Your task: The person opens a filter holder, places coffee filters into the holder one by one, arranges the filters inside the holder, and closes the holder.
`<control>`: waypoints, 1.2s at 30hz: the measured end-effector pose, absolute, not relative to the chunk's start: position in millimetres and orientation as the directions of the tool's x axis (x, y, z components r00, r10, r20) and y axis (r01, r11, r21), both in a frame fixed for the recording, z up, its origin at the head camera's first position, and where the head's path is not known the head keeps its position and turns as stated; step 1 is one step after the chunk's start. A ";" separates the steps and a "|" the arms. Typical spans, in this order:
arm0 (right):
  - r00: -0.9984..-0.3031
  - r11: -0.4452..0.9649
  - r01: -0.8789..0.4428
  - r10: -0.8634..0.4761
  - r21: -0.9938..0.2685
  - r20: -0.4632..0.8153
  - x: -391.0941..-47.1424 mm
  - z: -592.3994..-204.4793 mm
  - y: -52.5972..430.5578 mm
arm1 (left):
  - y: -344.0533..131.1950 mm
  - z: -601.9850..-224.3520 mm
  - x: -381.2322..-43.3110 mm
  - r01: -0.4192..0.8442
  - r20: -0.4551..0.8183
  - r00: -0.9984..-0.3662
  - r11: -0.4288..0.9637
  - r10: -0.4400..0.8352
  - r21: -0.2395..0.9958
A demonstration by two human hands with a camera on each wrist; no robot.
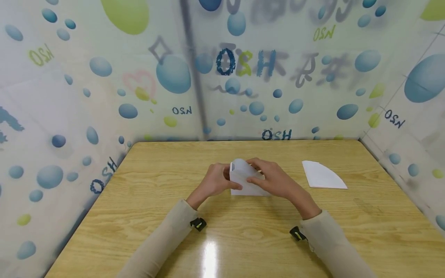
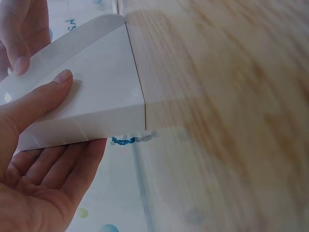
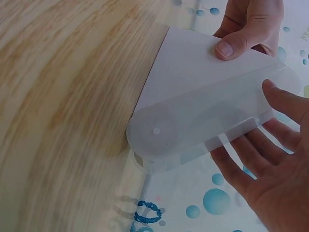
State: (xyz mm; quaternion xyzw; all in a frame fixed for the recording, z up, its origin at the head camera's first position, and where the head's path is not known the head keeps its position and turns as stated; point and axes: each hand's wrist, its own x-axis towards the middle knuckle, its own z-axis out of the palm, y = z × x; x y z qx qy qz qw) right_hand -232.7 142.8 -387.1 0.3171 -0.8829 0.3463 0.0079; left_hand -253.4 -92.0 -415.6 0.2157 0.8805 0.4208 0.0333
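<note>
A white box-like piece (image 1: pixel 245 189) with a translucent, round-ended plastic part (image 3: pixel 193 121) along one side stands on the table in front of me. My left hand (image 1: pixel 216 180) grips its left side, the thumb on the near face. In the left wrist view, the left fingers lie under the white side wall. From the right, my right hand (image 1: pixel 272 178) holds the piece at the plastic part. The right wrist view shows that thumb on one face and the fingers on the edge opposite. What lies inside the piece cannot be seen.
A white fan-shaped sheet or thin stack of paper (image 1: pixel 323 177) lies to the right on the wood-grain table (image 1: pixel 156 227). Behind the table and along both sides hangs a patterned cloth wall (image 1: pixel 215 100) with blue and green spots.
</note>
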 end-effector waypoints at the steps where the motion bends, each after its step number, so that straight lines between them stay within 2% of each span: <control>1: -0.799 0.558 -0.564 -0.554 -0.609 0.232 -232.8 -387.0 143.1 | -91.9 -415.5 -253.3 0.351 0.122 -0.905 0.553 0.408 0.756; 36: -0.825 0.545 -0.501 -0.536 -0.672 0.180 -236.7 -384.9 150.7 | -92.2 -415.3 -253.0 0.366 0.143 -0.900 0.535 0.412 0.761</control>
